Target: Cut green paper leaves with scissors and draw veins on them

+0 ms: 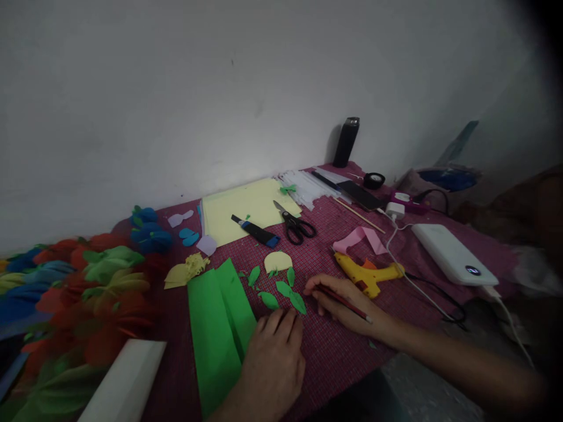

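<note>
My right hand (345, 302) grips a dark red pencil (347, 303), its far end pointing back toward my wrist. The pencil's tip is hidden by my fingers. My left hand (277, 357) lies palm down beside the green foam sheets (211, 328), its fingers loosely bent and slightly apart, with nothing visible in them. Just beyond its fingertips are green leaf cutouts (269, 300), several of them scattered between the two hands. A pale yellow rounded piece (278, 262) sits behind the leaves.
Scissors (294, 225) and a utility knife (257, 230) lie by yellow sheets (229, 205). Right of them are a yellow glue gun (365, 272), pink ribbon (360, 237), a phone (358, 194), and a corded power bank (455, 255). Colourful paper flowers (101, 293) crowd the left. A black bottle (346, 143) stands behind.
</note>
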### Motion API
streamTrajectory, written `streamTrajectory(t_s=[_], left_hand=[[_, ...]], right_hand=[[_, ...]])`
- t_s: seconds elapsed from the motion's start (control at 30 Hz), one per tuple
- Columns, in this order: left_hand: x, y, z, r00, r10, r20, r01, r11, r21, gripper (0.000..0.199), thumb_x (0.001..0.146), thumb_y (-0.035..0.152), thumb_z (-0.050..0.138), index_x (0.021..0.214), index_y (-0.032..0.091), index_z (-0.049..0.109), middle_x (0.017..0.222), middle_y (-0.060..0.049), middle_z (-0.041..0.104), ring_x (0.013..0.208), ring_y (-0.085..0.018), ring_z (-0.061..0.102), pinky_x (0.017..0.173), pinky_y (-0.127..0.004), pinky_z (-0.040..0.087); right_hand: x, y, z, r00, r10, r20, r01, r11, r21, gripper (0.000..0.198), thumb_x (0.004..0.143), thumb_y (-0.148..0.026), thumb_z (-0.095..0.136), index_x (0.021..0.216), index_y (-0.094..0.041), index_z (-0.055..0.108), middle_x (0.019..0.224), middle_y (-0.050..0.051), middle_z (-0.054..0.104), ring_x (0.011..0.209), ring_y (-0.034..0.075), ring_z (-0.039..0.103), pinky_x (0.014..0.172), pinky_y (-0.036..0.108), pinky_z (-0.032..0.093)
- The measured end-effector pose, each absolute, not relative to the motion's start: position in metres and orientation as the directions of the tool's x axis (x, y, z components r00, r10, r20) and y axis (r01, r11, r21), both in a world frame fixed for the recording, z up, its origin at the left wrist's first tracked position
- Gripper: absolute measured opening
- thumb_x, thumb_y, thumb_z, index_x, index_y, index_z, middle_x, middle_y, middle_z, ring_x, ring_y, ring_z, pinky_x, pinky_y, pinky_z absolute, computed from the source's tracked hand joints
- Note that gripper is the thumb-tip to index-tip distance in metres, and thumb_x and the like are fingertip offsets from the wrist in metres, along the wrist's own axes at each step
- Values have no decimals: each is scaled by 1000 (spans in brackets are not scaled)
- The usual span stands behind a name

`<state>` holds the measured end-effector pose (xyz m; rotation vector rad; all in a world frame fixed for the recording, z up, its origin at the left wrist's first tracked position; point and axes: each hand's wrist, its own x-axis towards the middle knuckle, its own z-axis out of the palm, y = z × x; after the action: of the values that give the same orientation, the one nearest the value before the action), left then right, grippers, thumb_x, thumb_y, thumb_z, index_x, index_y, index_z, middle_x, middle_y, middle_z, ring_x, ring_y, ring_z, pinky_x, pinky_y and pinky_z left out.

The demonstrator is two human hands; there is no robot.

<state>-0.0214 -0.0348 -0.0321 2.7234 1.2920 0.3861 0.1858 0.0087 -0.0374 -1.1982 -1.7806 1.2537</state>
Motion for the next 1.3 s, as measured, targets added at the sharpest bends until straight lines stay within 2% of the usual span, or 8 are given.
streamTrajectory(t_s=[0.23,0.43,0.63,0.73,0.87,1.03,1.2,1.3], left_hand=[[-21,-34,-32,614,782,107,753,-621,218,42,81,20,48,122,15,56,130,-7,56,114,-27,47,94,-45,40],[-21,-34,-30,620,780,85,749,-620,235,42,82,20,48,124,14,54,132,-9,54,115,-27,46,95,-45,40],[-21,-34,-26,633,772,54,744,-627,231,41,84,23,49,123,13,55,130,-11,55,114,-28,47,95,-44,40],[-20,-34,-25,630,774,60,747,-626,225,41,84,24,49,124,12,54,130,-11,55,114,-28,47,95,-45,40],[-20,-34,-26,635,768,78,743,-636,209,40,84,22,49,122,12,56,129,-11,56,113,-27,48,94,-45,41],[-20,-35,-30,643,759,99,739,-649,180,39,86,23,49,122,12,55,129,-11,56,113,-27,49,93,-44,41],[-20,-36,-31,664,739,119,722,-674,158,36,86,24,51,119,11,57,124,-11,59,111,-27,50,91,-42,42],[-20,-36,-29,678,722,134,708,-691,143,33,87,24,51,117,11,58,121,-11,61,107,-26,52,89,-40,42]], right_hand=[[176,15,-41,-425,905,36,204,134,-970,11,92,-26,48,100,-21,53,86,0,59,65,11,54,60,23,44],[169,19,-47,-365,930,-41,145,13,-989,10,87,-20,53,97,-21,51,77,-3,56,61,9,51,57,22,42],[172,12,-33,-415,908,62,289,196,-937,16,85,-25,59,99,-22,51,82,-1,56,73,13,53,65,25,44],[169,11,-31,-432,900,62,306,210,-929,16,86,-24,57,100,-22,50,86,0,57,76,14,55,67,27,45],[166,17,-40,-373,928,22,238,119,-964,16,82,-26,60,94,-22,50,82,-1,56,74,14,54,65,25,44],[170,21,-42,-274,954,-125,175,-79,-981,20,78,-28,63,92,-22,49,76,-3,57,67,12,54,59,24,42],[175,21,-40,-237,971,35,265,100,-959,19,79,-28,62,92,-22,50,82,-1,58,75,15,57,65,25,45],[177,20,-38,-238,959,156,481,256,-838,11,82,-23,56,91,-22,50,80,0,58,72,16,57,64,26,46]])
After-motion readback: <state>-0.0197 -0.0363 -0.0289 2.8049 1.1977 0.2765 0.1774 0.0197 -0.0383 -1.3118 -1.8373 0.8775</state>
